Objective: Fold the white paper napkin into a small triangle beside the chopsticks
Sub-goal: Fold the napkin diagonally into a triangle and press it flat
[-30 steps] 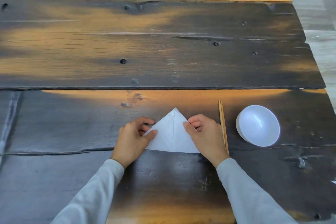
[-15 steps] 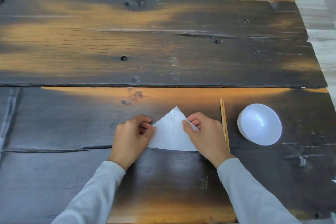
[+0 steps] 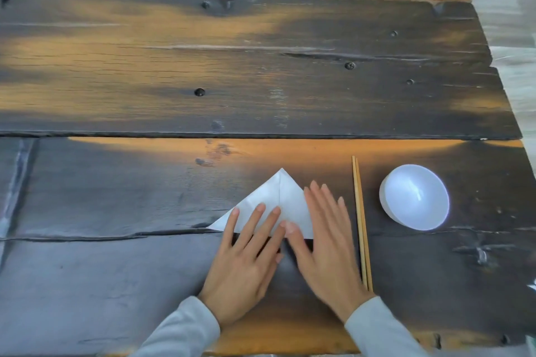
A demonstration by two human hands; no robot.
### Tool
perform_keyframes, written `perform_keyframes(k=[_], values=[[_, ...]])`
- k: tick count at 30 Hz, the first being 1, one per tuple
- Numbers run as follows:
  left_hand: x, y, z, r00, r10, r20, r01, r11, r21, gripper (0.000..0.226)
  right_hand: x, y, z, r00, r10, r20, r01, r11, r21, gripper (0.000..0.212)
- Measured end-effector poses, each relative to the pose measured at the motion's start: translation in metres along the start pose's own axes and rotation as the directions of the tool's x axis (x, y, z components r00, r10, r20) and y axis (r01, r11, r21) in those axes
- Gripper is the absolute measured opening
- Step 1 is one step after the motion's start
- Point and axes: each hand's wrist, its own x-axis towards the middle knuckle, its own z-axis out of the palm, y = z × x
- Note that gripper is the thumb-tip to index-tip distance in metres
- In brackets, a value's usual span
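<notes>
Head cam, only view I've got: my white paper napkin (image 3: pixel 272 197) lies flat on the dark wooden bench (image 3: pixel 261 66), already a triangle w/ its peak pointing away from me and the long edge toward me. A crease runs from the peak straight down the middle. It sits just beside the chopsticks (image 3: pixel 361 223), on their left, not touching them as far as I can tell; the white bowl (image 3: pixel 414 197) is further right, apart from both.

My left hand (image 3: pixel 246 264) is spread flat, fingers (image 3: pixel 258 211) stretched out over the lower left part of the napkin, pressing, gripping nothing. My right hand (image 3: pixel 324 243) is also wide open, palm down over the napkin's right corner, thumb tip near the middle crease. It looks blurred, so I'd guess it's moving, but it isn't holding anything.

Progress, my read: shape's there, spot's right, approx. done. Left to do: maybe flatten the creases a bit more, then take both hands off. Whether one more fold is wanted to make it "small", can't tell; the right corner is hidden under my hand, so can't check that edge.
</notes>
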Motion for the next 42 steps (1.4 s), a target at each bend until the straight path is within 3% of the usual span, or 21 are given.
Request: perform_keyframes(k=[4, 9, 20, 33, 42], values=[[-0.016, 0.005, 0.010, 0.994, -0.078, 0.083, 0.072, 0.995, 0.075, 0.060, -0.038, -0.021, 0.022, 0.991, -0.131, 0.020, 0.130, 0.991, 0.039, 0.068], [-0.019, 0.003, 0.012, 0.985, -0.094, 0.143, 0.081, 0.992, 0.096, 0.064, -0.055, -0.032, 0.045, 0.982, -0.170, 0.077, 0.173, 0.985, -0.023, 0.070], [-0.017, 0.000, 0.016, 0.977, -0.099, 0.187, 0.086, 0.993, 0.079, 0.065, -0.057, -0.022, 0.059, 0.975, -0.082, 0.207, 0.128, 0.967, -0.220, 0.083], [-0.019, -0.006, 0.013, 0.956, -0.197, 0.215, 0.188, 0.980, 0.065, 0.074, -0.068, 0.002, 0.040, 0.986, 0.108, 0.128, -0.069, 0.959, -0.275, 0.082], [-0.037, -0.026, 0.003, 0.945, -0.271, 0.181, 0.253, 0.960, 0.116, 0.074, -0.070, 0.007, 0.037, 0.986, 0.110, 0.121, -0.074, 0.960, -0.271, 0.079]])
